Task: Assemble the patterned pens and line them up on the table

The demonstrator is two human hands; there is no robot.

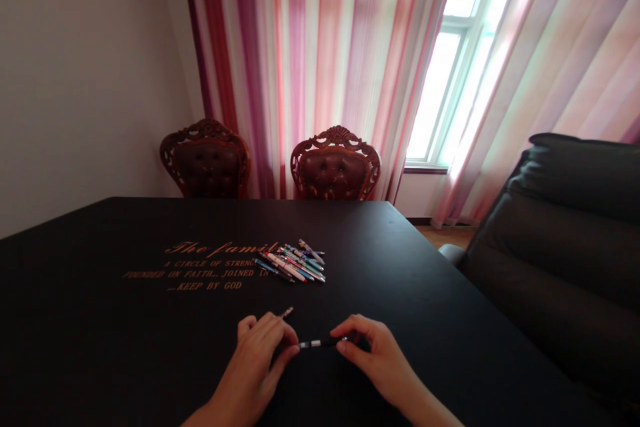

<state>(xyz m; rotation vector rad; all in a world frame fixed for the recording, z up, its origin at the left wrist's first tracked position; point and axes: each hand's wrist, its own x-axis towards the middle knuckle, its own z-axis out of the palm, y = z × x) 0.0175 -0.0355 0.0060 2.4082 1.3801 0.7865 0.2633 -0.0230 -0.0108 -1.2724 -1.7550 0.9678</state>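
My left hand [257, 353] pinches a slim pen part, and its small metal-tipped end [287, 312] sticks out above the fingers. My right hand [375, 357] grips a black pen barrel [323, 342] between thumb and fingers. The barrel's silver-and-white end points toward my left hand and nearly meets its fingertips. Farther up the black table [400, 293], a loose pile of several multicoloured pens [293, 263] lies ahead of my hands.
Gold lettering [200, 267] is printed on the tabletop left of the pens. A dark padded sofa [550, 247] stands beside the table's right edge. Several carved, tufted chairs [335, 167] stand beyond the far edge, before striped curtains [320, 60].
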